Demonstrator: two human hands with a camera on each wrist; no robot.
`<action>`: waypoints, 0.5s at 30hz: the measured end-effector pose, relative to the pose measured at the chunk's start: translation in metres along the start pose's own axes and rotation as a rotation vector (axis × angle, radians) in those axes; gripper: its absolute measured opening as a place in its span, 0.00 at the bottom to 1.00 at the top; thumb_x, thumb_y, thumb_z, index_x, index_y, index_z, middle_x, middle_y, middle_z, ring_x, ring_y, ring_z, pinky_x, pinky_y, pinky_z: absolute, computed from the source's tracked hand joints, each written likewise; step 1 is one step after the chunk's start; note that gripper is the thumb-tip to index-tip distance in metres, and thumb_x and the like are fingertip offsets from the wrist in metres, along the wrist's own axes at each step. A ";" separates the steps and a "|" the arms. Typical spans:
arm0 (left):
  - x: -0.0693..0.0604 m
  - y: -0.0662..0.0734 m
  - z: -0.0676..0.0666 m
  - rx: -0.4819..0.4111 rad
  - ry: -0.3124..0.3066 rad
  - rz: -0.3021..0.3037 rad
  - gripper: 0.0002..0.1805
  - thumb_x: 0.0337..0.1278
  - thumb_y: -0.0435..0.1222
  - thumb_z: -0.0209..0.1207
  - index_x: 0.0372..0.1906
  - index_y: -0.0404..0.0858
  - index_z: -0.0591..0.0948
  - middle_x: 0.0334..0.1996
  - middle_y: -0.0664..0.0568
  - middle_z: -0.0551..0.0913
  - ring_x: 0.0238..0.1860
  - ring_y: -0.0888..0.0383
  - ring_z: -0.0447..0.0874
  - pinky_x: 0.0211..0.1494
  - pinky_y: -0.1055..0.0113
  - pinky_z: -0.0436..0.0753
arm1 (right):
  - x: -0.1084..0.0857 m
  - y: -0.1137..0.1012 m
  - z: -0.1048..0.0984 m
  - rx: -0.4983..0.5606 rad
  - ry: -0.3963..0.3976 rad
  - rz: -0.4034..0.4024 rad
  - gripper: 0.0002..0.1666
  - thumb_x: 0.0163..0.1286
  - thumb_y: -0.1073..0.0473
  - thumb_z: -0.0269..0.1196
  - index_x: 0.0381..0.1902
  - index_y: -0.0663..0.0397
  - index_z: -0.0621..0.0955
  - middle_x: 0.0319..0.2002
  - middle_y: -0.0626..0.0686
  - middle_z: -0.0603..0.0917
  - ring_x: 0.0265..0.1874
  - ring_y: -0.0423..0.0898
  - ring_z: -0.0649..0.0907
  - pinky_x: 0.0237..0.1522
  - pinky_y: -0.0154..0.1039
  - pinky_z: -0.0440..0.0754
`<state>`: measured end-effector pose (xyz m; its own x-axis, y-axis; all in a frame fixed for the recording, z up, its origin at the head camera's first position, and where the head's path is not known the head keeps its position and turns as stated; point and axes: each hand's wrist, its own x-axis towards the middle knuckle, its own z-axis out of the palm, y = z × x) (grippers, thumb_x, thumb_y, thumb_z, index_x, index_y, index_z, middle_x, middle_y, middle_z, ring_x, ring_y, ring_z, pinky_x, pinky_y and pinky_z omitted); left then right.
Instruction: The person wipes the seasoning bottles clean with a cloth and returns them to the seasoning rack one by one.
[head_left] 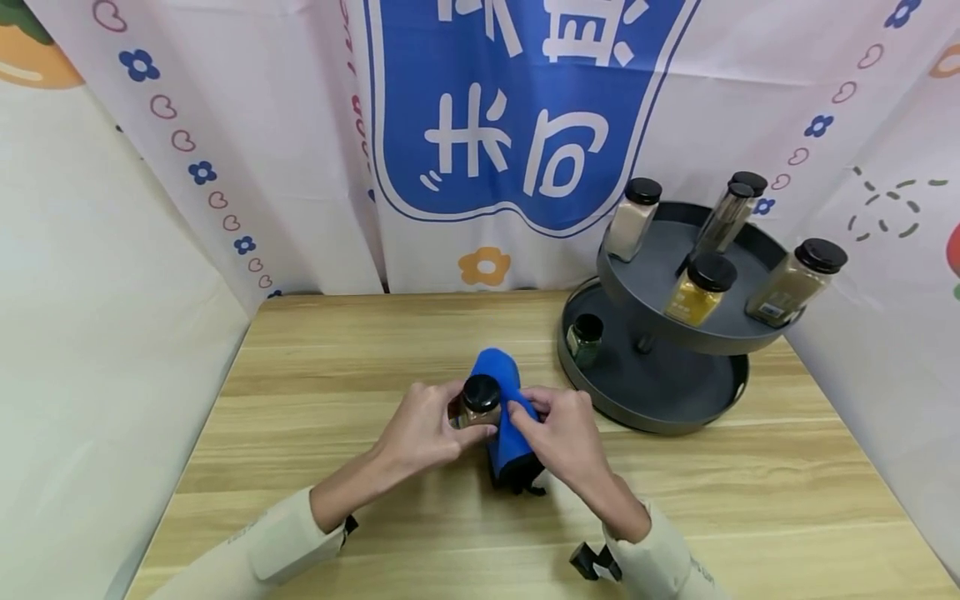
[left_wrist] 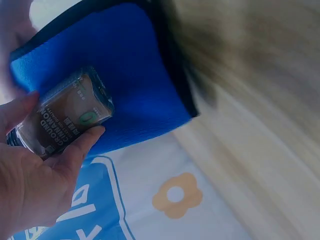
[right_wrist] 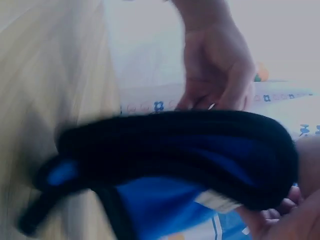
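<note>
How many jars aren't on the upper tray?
2: ground cinnamon jar in the left hand; black-lidded jar on the lower tray. The upper tray may hide more.

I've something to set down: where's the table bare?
On the wooden table: left of the left hand; right of the right hand, in front of the round grey two-tier stand. Crowded: the middle, where hands hold a black-lidded clear jar and blue fabric pouch.

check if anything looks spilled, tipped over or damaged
Nothing stands out: no spill or damage shows on the pale wooden table or dark grey round two-tier stand. Its clear black-lidded jars lean in the head view, probably lens distortion; the brown ground-cinnamon jar in the left hand looks intact.
</note>
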<state>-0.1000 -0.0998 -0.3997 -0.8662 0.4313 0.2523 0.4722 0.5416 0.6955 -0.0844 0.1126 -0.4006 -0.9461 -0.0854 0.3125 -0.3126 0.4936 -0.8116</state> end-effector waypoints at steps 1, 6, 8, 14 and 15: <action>-0.001 0.000 0.000 0.005 -0.007 -0.008 0.22 0.56 0.40 0.78 0.49 0.30 0.87 0.24 0.52 0.86 0.15 0.71 0.68 0.19 0.74 0.69 | 0.000 -0.001 -0.001 0.032 0.035 -0.009 0.08 0.68 0.67 0.72 0.43 0.62 0.92 0.30 0.53 0.92 0.26 0.39 0.90 0.30 0.30 0.85; -0.002 0.002 0.000 0.022 -0.032 -0.042 0.25 0.56 0.40 0.78 0.51 0.27 0.85 0.18 0.55 0.79 0.11 0.74 0.62 0.17 0.75 0.65 | 0.000 -0.005 -0.003 0.147 0.192 -0.086 0.11 0.68 0.67 0.73 0.46 0.68 0.90 0.35 0.59 0.93 0.31 0.49 0.92 0.34 0.33 0.88; -0.001 0.004 -0.002 0.024 -0.019 -0.032 0.25 0.55 0.41 0.79 0.50 0.27 0.85 0.18 0.55 0.79 0.12 0.73 0.63 0.18 0.75 0.66 | 0.000 -0.003 -0.002 0.096 0.148 -0.079 0.10 0.68 0.67 0.72 0.45 0.67 0.91 0.33 0.58 0.93 0.29 0.46 0.92 0.32 0.33 0.87; 0.001 0.008 -0.006 0.013 0.011 -0.009 0.22 0.54 0.40 0.79 0.49 0.32 0.87 0.29 0.50 0.89 0.17 0.71 0.71 0.21 0.74 0.72 | 0.000 0.001 0.001 0.013 0.001 0.010 0.07 0.66 0.68 0.71 0.41 0.62 0.92 0.27 0.51 0.92 0.23 0.35 0.88 0.28 0.29 0.84; 0.001 0.008 -0.006 0.008 0.001 -0.021 0.23 0.54 0.40 0.79 0.50 0.32 0.87 0.30 0.49 0.89 0.16 0.71 0.70 0.20 0.74 0.72 | 0.000 -0.001 0.001 0.046 0.034 0.003 0.07 0.66 0.68 0.72 0.41 0.63 0.92 0.29 0.53 0.92 0.25 0.37 0.89 0.29 0.29 0.85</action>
<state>-0.0983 -0.0995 -0.3903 -0.8762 0.4188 0.2386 0.4552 0.5563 0.6952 -0.0839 0.1117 -0.4004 -0.9438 -0.0542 0.3260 -0.3142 0.4533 -0.8342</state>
